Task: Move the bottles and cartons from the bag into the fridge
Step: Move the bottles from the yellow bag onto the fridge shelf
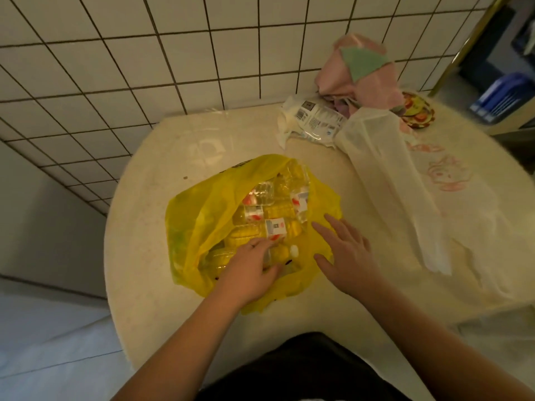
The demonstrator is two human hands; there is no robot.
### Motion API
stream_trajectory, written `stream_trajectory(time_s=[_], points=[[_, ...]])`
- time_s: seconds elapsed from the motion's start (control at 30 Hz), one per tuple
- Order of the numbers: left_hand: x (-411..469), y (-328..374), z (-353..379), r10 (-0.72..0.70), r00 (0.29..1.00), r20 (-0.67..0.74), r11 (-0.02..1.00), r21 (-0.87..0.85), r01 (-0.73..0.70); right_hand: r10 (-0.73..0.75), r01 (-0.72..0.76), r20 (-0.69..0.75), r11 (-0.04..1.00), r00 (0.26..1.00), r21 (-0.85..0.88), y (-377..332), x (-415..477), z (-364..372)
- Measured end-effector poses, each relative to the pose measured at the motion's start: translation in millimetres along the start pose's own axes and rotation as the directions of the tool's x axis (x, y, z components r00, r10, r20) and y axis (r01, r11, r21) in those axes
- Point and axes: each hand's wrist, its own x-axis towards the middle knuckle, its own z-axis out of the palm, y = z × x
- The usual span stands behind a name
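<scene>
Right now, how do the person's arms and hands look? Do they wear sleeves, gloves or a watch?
Both forearms are bare to the frame edge: no sleeves, gloves or watch on the left hand or the right hand. A ring on the left fingers is possible, but too blurred to tell. A dark garment covers the body.

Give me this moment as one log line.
step: unloading | left hand: grips bottle inside yellow bag | right hand: open, resting on yellow bag | fridge: not in view
</scene>
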Motion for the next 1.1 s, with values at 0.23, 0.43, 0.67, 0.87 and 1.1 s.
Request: stream_trajectory(time_s=[0.23,0.43,0.67,0.87,1.1], points=[[14,36,46,-0.061,0.977,0.205,0.993,0.112,0.038,-0.4,0.522,0.39,0.804,0.83,-0.287,42,64,-5],[26,68,72,-0.111,0.982,0.15,0.967,0.245,0.072,-0.689,0.762,0.325,0.585,0.648,-0.279,80,85,-10],[32,91,87,-0.096,0.993,0.075,0.988,0.128,0.086,-0.722,0.739,0.161,0.647,0.672,-0.188,120,68,-3],[26,92,101,-0.205,0.957,0.204,0.975,0.132,0.181,-0.543,0.588,0.278,0.802,0.793,-0.11,123,56,19],[22,81,82,-0.217,0.976,0.019,0.968,-0.125,0.217,-0.363,0.366,0.202,0.93,0.909,0.027,106,66,9]])
